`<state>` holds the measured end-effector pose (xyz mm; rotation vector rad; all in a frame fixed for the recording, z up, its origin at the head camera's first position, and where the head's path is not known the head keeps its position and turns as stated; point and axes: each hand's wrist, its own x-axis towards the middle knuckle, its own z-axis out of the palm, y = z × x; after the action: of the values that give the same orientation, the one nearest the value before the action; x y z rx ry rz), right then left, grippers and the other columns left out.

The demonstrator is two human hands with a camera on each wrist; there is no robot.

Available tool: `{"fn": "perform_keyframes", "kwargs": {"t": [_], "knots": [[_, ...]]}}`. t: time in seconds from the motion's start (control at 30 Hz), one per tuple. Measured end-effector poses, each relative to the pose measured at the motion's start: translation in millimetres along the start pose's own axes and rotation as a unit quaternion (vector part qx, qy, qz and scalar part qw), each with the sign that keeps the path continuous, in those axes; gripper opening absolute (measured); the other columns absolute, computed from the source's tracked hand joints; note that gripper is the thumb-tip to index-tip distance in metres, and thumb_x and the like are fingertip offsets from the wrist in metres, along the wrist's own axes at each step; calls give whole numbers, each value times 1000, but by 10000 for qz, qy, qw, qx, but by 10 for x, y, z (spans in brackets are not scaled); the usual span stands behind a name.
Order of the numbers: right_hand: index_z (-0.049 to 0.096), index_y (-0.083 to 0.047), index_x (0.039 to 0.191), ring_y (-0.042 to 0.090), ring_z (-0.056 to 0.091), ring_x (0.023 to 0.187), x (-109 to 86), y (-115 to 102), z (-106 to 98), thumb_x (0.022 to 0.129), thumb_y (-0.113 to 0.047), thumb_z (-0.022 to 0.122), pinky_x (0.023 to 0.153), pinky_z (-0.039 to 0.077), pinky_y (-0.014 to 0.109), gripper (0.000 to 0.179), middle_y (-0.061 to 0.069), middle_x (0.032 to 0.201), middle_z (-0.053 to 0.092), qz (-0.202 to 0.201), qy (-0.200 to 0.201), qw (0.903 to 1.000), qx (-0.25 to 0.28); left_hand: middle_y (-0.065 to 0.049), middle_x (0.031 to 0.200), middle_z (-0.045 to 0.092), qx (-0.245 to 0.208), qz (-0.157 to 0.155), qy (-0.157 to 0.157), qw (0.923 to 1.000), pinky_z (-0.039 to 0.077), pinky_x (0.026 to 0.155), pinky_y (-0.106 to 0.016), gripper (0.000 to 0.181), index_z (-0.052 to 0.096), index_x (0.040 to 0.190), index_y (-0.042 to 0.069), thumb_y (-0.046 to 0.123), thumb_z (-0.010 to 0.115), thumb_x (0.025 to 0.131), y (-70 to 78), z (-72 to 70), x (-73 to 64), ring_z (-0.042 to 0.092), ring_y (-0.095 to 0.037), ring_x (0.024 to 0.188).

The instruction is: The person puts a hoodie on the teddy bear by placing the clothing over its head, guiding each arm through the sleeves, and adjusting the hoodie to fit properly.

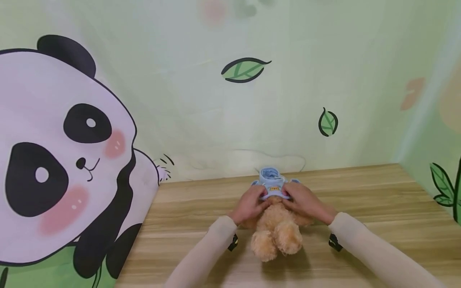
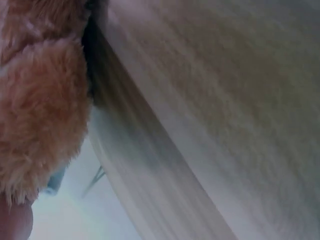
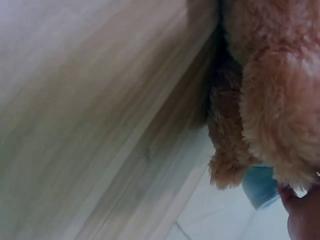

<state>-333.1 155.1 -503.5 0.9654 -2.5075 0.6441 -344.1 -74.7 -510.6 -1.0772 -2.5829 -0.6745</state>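
A tan, fluffy stuffed toy (image 1: 276,224) lies on the wooden table, two rounded limbs pointing toward me. At its far end is a small light-blue garment (image 1: 272,184) with a yellow patch and a round neck opening facing away. My left hand (image 1: 252,203) pinches the garment's lower edge on the left. On the right, my right hand (image 1: 304,200) grips the same edge, fingers curled into the cloth. The toy's upper end is hidden by garment and hands. In the right wrist view, fingertips (image 3: 292,200) show below the fur, beside blue-green cloth (image 3: 261,186).
The wood-grain table (image 1: 194,204) meets a pale green wall cloth (image 1: 173,100) printed with leaves. A large printed panda (image 1: 43,116) fills the left side. Dark straps sit under both wrists. Both wrist views show the table's edge close up, with pale floor beyond.
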Motion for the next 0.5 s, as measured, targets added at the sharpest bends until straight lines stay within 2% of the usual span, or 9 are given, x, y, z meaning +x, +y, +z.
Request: {"fn": "perform_keyframes", "kwargs": {"t": [0.13, 0.23, 0.37, 0.5], "knots": [[46, -16, 75, 7, 36, 65, -2, -25, -19, 76, -11, 77, 60, 31, 22, 32, -8, 68, 39, -115, -4, 9999, -59, -1, 82, 53, 111, 56, 91, 9999, 41, 74, -27, 26, 52, 87, 10, 25, 73, 89, 19, 13, -10, 50, -14, 83], [51, -16, 77, 8, 40, 69, -19, -33, -33, 77, -12, 76, 61, 36, 23, 26, -7, 72, 45, -45, 30, 10000, -24, -2, 85, 55, -147, -136, 33, 9998, 43, 75, -25, 25, 53, 87, 10, 24, 73, 88, 6, 10, -31, 51, -14, 83], [61, -13, 84, 12, 50, 83, -74, 5, -81, 79, -15, 77, 71, 46, 30, 17, -2, 86, 56, 103, 175, 9997, 120, -3, 93, 56, -961, -748, -90, 9925, 47, 73, -20, 24, 53, 95, 10, 21, 73, 88, -55, -19, -94, 53, -13, 86], [60, -10, 86, 12, 56, 79, -139, 63, -200, 80, -12, 75, 68, 48, 29, 16, 0, 84, 61, 867, 90, 9936, 722, -7, 98, 59, -1627, -1326, -124, 9777, 52, 73, -21, 23, 54, 100, 7, 12, 72, 86, -88, -94, -148, 58, -17, 91]]}}
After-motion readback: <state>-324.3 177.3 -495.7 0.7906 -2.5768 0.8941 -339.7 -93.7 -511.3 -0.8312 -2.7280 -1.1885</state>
